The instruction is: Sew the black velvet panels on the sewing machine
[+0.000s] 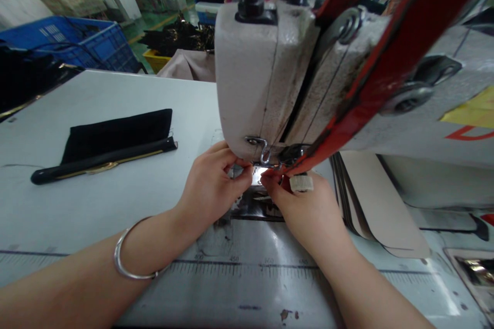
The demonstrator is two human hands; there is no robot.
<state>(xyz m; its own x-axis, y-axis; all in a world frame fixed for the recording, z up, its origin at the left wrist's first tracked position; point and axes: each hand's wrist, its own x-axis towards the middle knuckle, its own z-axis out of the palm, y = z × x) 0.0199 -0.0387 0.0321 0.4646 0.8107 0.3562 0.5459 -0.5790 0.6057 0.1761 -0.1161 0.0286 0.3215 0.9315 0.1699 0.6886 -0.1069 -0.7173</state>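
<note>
Both hands are at the needle area of a sewing machine (pixel 247 72). My left hand (pixel 214 180) comes in from the left, thumb and forefinger pinched together under the machine head. Opposite it, my right hand (pixel 304 200) has its thumb and fingertips closed close to the needle, partly behind the machine's red bar (pixel 370 72). Whatever lies between the fingertips is too small to make out. Below them shows the shiny metal needle plate (pixel 258 211). A black fabric piece with a zipper (pixel 119 139) lies flat on the table, left of my left hand.
Flat beige panels (pixel 382 200) are stacked right of my right hand, beneath the machine arm. A printed ruler (pixel 216 268) runs along the table's front. Beyond the table stand a blue crate (pixel 104 46) and a yellow bin (pixel 156 60) with dark material. Black material (pixel 27 82) sits at far left.
</note>
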